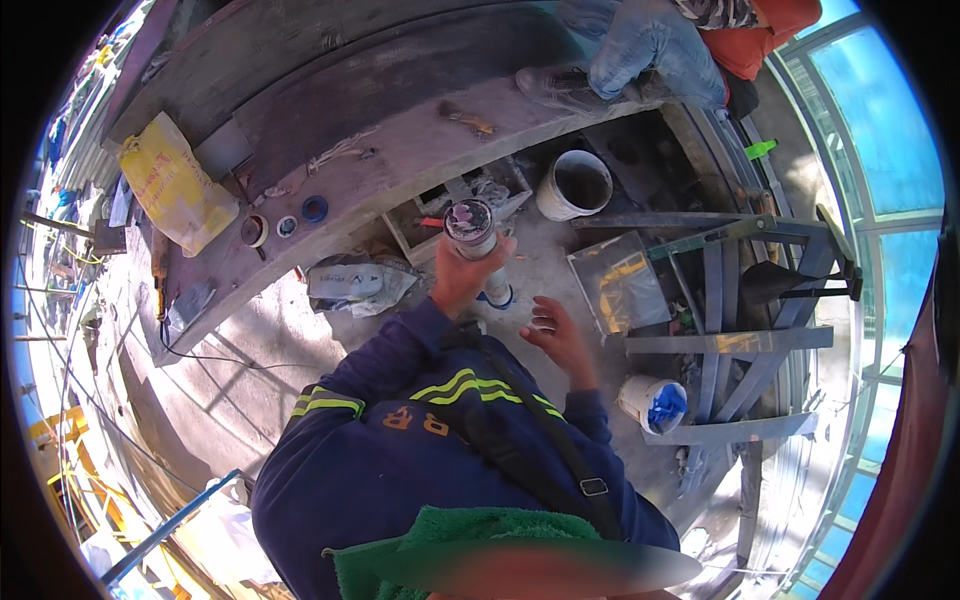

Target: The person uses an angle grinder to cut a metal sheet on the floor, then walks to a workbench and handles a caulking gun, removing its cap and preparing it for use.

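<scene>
My left hand is wrapped round a small paint-stained can, its round top smeared with dark and pinkish stains. The can is held upright in front of my chest, above the floor. To its right, my right hand is held up with the fingers apart and nothing in them. Just below the can, a small white and blue cylindrical thing shows partly behind my left hand. A wooden box with scraps in it lies beyond the can, and a crumpled grey bag lies to its left.
A long stained bench crosses ahead, carrying a yellow bag, a small tin and a blue tape roll. White buckets and a metal frame stand right. Another person's jeans-clad leg rests on the bench.
</scene>
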`<state>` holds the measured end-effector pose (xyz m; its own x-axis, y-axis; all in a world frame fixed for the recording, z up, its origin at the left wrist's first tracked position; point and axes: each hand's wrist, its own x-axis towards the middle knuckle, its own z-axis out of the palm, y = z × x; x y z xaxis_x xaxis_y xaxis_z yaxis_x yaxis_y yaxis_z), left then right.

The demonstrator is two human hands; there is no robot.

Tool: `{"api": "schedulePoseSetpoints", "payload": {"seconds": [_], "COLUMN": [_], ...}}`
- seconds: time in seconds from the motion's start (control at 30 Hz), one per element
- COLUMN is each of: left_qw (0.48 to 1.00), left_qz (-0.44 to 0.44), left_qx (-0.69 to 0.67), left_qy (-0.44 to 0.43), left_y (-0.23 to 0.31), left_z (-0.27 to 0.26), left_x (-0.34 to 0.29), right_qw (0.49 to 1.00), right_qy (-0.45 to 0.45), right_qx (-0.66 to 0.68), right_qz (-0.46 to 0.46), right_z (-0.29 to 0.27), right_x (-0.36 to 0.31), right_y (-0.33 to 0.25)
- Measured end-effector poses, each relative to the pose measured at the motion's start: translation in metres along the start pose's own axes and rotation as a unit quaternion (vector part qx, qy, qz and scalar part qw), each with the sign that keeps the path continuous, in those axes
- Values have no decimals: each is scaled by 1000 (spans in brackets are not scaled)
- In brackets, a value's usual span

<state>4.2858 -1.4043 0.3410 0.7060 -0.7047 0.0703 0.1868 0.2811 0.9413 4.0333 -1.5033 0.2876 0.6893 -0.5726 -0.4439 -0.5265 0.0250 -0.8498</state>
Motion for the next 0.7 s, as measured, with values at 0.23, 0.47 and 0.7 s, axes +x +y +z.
{"api": "schedulePoseSetpoints", "payload": {"seconds": [0.23,0.47,0.7], "left_qw": [996,984,899], "left_qz": [-2,35,162], "left_qx": [73,163,406], "left_qy": [45,57,33], "left_y": [-12,9,17], "left_z": [-7,-9,-39], "left_x": [-10,-19,-14], "right_qw": [980,972,985], "right_qy": [28,-23,88], "right_qx": [-110,-139,-59], "right_qz": [-164,-191,-138], "right_z": [76,110,23], "right_x": [48,88,26], "right_y": [-22,-22,-77]}}
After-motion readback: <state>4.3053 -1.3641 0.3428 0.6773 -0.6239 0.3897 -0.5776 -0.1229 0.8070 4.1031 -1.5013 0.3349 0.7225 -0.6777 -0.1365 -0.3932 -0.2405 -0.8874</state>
